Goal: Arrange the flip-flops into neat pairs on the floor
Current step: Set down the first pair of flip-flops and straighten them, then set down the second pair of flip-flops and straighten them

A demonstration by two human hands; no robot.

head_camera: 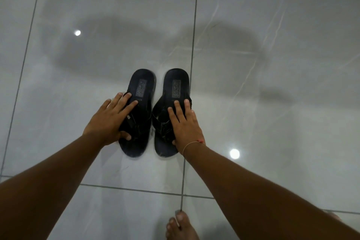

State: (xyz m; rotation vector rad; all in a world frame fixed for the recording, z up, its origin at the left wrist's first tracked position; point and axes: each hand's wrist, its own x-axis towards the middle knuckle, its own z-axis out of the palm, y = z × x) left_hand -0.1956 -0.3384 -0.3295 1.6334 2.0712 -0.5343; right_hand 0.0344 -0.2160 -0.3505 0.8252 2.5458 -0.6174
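One bare foot (181, 226) at near edge of glossy grey tiled floor (272, 64). L hand (110, 121) & R hand (185, 124), fingers straight & flat, each press 1 of 2 black rubber flip-flops mid-floor: left flip-flop (143, 85), right flip-flop (176, 82). Side by side w/ small gap, heels far, rectangular embossed heel labels, just left of a grout line (192, 45).

Flip-flops (143, 82) abreast on floor (263, 122)

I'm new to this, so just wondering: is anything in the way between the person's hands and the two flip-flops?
Nothing visible. The left hand rests on the left flip-flop and the right hand on the right flip-flop, fingers laid across the straps. Only a strip of tiled floor lies between the two.
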